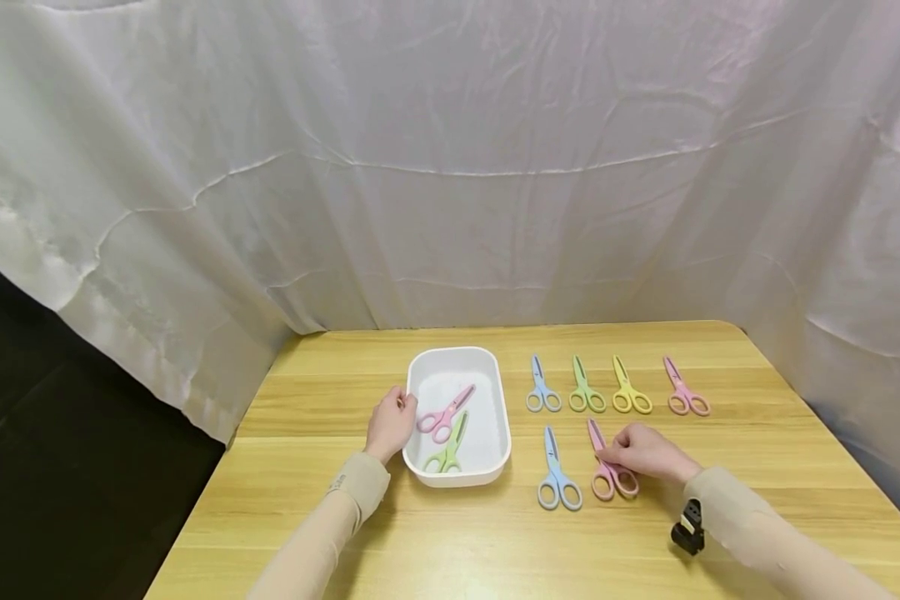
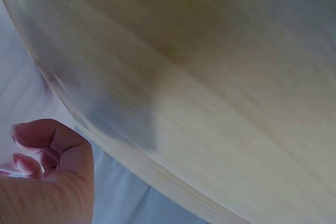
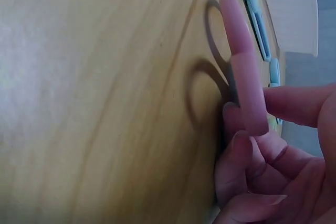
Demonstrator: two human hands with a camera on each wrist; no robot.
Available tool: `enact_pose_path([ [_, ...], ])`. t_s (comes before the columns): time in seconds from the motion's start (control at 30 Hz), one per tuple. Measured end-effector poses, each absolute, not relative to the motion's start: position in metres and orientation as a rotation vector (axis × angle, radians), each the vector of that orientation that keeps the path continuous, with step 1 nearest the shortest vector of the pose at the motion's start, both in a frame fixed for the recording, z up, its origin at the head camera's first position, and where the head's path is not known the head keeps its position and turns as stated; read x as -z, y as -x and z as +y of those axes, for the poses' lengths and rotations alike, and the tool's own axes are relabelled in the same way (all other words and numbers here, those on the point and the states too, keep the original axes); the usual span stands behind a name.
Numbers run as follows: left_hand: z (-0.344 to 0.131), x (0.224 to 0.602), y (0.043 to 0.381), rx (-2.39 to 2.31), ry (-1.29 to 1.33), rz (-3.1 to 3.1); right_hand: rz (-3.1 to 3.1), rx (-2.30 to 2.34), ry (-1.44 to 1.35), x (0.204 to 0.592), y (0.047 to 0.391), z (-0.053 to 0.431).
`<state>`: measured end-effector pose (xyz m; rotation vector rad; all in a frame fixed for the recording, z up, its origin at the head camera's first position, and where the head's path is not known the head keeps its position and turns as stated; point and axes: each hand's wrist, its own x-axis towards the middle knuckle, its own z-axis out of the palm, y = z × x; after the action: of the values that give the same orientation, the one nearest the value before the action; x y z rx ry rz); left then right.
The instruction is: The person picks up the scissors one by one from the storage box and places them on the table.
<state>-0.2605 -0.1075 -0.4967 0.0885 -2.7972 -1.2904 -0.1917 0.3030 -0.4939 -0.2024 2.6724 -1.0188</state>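
Observation:
My left hand (image 1: 391, 423) grips the left rim of a white plastic tray (image 1: 504, 408); in the left wrist view its thumb and fingers are curled, with a thin white edge showing between them. Inside the tray lie pink scissors (image 1: 453, 408) and green scissors (image 1: 457, 435). Over on the right, my right hand (image 1: 648, 452) pinches another pair of pink scissors (image 3: 249, 87) between thumb and fingers. Their handle loops stand off the wood, casting a shadow in the right wrist view. Blue scissors (image 1: 552, 457) lie just left of that hand.
Behind the right hand runs a row of blue scissors (image 1: 537, 375), green scissors (image 1: 581, 377), yellow scissors (image 1: 622, 377) and pink scissors (image 1: 677, 382). They lie on a wooden table (image 1: 450, 542), with a pale curtain (image 1: 450, 233) hanging along its back edge.

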Motion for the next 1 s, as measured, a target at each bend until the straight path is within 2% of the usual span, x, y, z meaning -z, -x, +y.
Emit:
enact_pose_path([
  [0.37,-0.1066,0.4970,0.2610,1.293,-0.095,-2.780,2.793,0.868,0.247,0.4902,0.1933,0.3015],
  [1.0,-0.1065,0.4976,0.2606,1.290,-0.102,-2.782,2.734,0.957,0.301,0.4922,0.1981,0.2985],
])
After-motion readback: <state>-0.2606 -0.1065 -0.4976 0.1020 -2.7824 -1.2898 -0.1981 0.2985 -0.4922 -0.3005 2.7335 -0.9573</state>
